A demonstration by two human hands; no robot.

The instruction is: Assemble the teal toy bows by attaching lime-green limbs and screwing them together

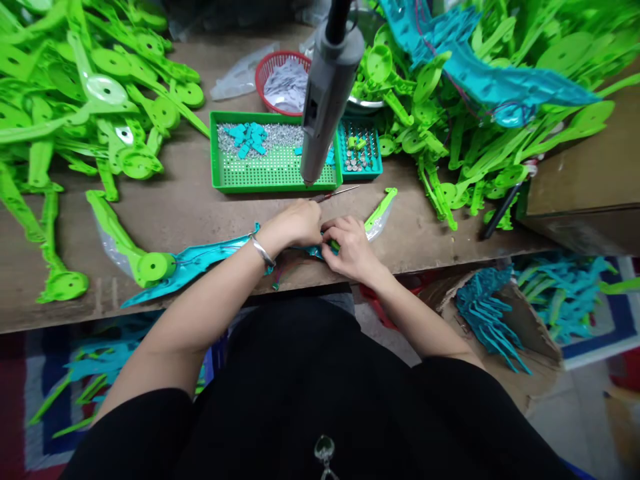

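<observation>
A long turquoise plastic shell [197, 260] with thin wires lies along the front edge of the table, partly under my left forearm. My left hand [301, 221] is closed above its right portion; whatever its fingers hold is hidden. Close beside it, my right hand [350, 247] has thumb and fingers closed around a bright green plastic part [377, 215], whose narrow arm with clear film sticks out to the right. At the shell's left end sits another green arm with a round hub [156, 268]. A thin screwdriver [335, 195] lies just beyond my hands.
A grey power screwdriver [327, 100] hangs over a green tray [275, 189] of screws and turquoise pieces. A small turquoise tray [360, 175] and a red basket [259, 83] stand nearby. Green parts are heaped left [107, 90] and right [425, 133]. A cardboard box [585, 187] stands right.
</observation>
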